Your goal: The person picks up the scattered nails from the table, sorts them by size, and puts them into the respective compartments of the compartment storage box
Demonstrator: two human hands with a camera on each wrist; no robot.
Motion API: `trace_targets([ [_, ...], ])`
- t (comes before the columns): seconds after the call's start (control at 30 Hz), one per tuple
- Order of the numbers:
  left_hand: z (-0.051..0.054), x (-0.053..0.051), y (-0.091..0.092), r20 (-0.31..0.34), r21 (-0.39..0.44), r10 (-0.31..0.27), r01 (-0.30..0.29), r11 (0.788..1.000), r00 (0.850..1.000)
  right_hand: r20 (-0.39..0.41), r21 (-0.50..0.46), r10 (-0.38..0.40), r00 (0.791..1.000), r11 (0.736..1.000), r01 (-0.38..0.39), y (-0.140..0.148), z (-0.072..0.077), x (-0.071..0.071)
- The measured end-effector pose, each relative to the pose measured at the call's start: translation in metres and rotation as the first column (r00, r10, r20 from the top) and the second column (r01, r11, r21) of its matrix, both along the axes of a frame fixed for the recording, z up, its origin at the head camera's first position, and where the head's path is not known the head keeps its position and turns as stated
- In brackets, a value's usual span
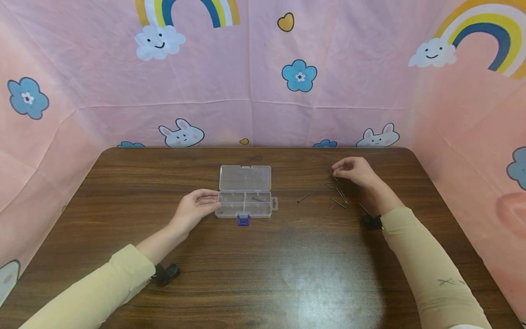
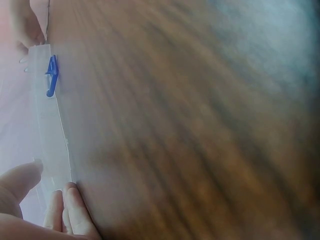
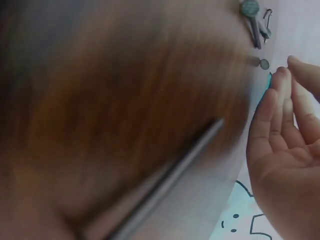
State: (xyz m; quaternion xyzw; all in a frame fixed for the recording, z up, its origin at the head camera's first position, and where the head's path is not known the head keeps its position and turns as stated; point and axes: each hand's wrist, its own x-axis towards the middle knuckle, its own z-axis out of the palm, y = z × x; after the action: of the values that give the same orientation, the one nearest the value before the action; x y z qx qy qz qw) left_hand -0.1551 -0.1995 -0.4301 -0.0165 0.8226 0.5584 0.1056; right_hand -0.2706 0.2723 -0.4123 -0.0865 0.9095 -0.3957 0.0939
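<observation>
A clear plastic compartment box (image 1: 232, 215) stands on the table with its lid (image 1: 245, 178) raised behind it. A blue latch (image 1: 243, 221) sits at its front. My left hand (image 1: 193, 209) holds the box's left end, thumb at the rim and fingers against the end wall. A nail (image 1: 259, 199) lies in the back right compartment. At the right, my right hand (image 1: 354, 170) hovers over loose nails, its thumb and fingertips close together. In the right wrist view a round nail head (image 3: 264, 64) shows just beside those fingertips, with nothing visible between them.
Several nails (image 1: 338, 202) lie scattered below the right hand. A single nail (image 1: 304, 197) lies between them and the box. The wooden table (image 1: 246, 274) ends at a pink patterned curtain (image 1: 230, 82). Dark wrist mounts (image 1: 166, 274) hang under both wrists.
</observation>
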Motion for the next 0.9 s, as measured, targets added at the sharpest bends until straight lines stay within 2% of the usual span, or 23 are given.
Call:
trace_targets([
  [0.27,-0.0019,-0.0006,-0.0011,-0.007,0.013,-0.006,0.006,1.000,1.000,0.052,-0.081,0.004,0.999,0.997,0.001,0.0011,-0.0035,0.0014],
  [0.7,-0.0013,-0.0017,-0.0015,-0.005,0.032,-0.011,0.011,0.999,1.000,0.017,-0.066,0.034,0.999,0.997,-0.033,-0.0016,-0.0052,0.0002],
  [0.9,-0.0016,-0.0020,-0.0016,0.000,0.019,-0.010,0.010,1.000,1.000,0.001,-0.011,0.017,1.000,1.000,-0.017,-0.0029,-0.0055,0.0003],
])
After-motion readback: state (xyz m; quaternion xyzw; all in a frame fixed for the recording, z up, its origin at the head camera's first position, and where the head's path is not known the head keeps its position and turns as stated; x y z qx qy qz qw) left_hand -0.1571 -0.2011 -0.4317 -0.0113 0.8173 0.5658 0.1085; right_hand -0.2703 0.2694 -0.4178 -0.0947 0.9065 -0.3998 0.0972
